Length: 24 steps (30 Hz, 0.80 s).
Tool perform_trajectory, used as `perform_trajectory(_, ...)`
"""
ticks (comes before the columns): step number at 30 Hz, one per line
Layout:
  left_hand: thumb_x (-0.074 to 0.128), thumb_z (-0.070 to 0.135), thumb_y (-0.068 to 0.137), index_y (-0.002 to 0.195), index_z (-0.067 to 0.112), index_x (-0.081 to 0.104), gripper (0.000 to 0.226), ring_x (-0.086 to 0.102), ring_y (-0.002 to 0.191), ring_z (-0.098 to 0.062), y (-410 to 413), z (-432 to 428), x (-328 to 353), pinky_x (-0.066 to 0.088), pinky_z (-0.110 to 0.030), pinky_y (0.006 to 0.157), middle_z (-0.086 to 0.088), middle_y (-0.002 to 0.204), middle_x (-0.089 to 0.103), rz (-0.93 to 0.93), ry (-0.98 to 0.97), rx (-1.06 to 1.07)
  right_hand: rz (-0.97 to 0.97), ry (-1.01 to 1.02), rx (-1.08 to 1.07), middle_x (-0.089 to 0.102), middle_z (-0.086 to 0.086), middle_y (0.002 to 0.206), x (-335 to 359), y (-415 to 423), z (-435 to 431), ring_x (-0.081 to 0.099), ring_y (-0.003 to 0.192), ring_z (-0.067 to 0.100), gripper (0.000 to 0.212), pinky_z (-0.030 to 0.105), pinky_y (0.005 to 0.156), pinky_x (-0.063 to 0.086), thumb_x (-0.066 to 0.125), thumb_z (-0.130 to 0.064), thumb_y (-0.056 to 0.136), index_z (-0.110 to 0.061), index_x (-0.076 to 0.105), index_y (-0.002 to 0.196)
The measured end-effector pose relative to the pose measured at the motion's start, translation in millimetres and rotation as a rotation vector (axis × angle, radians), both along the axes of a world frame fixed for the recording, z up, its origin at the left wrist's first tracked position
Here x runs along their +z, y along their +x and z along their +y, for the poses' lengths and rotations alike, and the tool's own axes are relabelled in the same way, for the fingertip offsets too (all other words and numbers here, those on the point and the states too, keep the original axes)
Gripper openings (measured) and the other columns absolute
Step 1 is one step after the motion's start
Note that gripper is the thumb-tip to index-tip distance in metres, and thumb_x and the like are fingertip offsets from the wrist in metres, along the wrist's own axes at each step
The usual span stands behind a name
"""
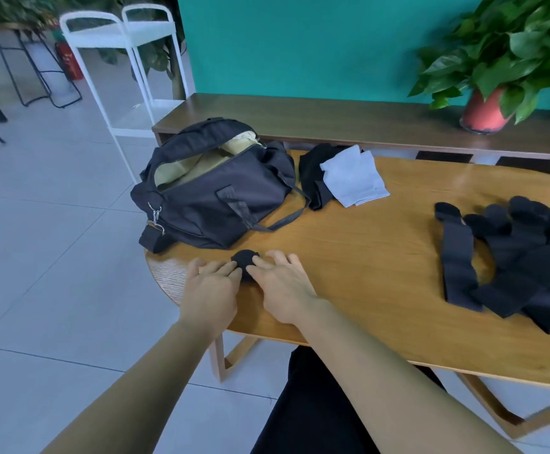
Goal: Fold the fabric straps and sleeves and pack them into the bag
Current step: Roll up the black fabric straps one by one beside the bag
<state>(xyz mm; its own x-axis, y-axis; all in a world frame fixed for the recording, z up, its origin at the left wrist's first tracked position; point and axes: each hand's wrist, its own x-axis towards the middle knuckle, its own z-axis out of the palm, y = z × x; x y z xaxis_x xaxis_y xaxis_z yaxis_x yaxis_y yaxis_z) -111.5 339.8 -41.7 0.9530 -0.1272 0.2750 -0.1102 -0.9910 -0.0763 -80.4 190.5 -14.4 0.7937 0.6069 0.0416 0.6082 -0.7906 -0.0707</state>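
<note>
Two bare forearms reach in from the bottom edge. The left hand [213,283] and right hand [283,286] lie palm-down, each grip wide with fingers nearly straight. The oval wooden surface [365,257] carries everything. At its far left end sits the dark bag [214,198], zip open, pale lining showing. On the right lies a spread heap of black straps [513,267], well apart from the hands. Just beside the bag rests a folded black sleeve [313,172], with a folded light grey sleeve [352,178] overlapping it. A small rolled black strap [245,258] sits just in front of the bag, touched by both hands' fingertips.
</note>
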Motion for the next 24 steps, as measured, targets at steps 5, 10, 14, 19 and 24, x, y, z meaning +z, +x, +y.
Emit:
perform_trajectory(5,0.079,0.002,0.053,0.097,0.011,0.074,0.045,0.066,0.101,-0.027,4.8,-6.5,10.0,0.028,-0.041,0.087,-0.007,0.102,0.073,-0.037,0.029,-0.001,-0.025,0.062,-0.041,0.031,0.001,0.152,3.1,2.9,-14.4,0.017,0.14,0.025,0.054,0.039,0.106,0.024,0.048,-0.004,0.088,-0.018,0.039,0.139)
perform_trajectory(10,0.082,0.017,0.059,0.114,0.015,0.069,0.056,0.059,0.116,-0.023,20.4,-53.0,25.2,0.024,-0.039,0.098,-0.005,0.119,0.067,-0.025,0.043,-0.069,-0.081,0.116,-0.277,0.037,0.001,0.15,7.1,12.6,-89.1,0.018,0.14,0.022,0.064,0.035,0.105,0.021,0.048,0.003,0.082,-0.016,0.038,0.142)
perform_trajectory(14,0.058,0.021,0.086,0.142,0.02,0.04,0.059,0.028,0.141,-0.018,34.3,-116.4,35.9,0.002,-0.036,0.107,-0.002,0.152,0.037,0.007,0.051,-0.183,-0.159,0.008,-0.53,0.042,-0.001,0.145,17.3,16.3,-171.9,0.02,0.139,0.023,0.054,0.034,0.101,0.022,0.048,-0.005,0.084,-0.015,0.043,0.136)
perform_trajectory(19,0.056,0.012,0.084,0.14,0.017,0.04,0.058,0.025,0.14,-0.016,48.7,-191.8,46.2,0.005,-0.034,0.11,0.001,0.152,0.033,0.014,-0.006,-0.309,-0.03,-0.271,-0.825,0.053,0.003,0.127,25.3,24.2,-249.2,0.024,0.133,0.028,0.029,0.04,0.106,0.022,0.054,-0.021,0.084,-0.018,0.057,0.113)
perform_trajectory(24,0.053,0.01,0.085,0.142,0.017,0.038,0.06,0.025,0.14,-0.014,57.2,-221.3,45.0,0.004,-0.033,0.11,0.001,0.154,0.029,0.028,-0.013,-0.318,0.071,-0.339,-0.691,0.059,-0.002,0.111,21.2,20.2,-251.1,0.03,0.123,0.027,0.015,0.043,0.1,0.025,0.058,-0.03,0.085,-0.026,0.064,0.098)
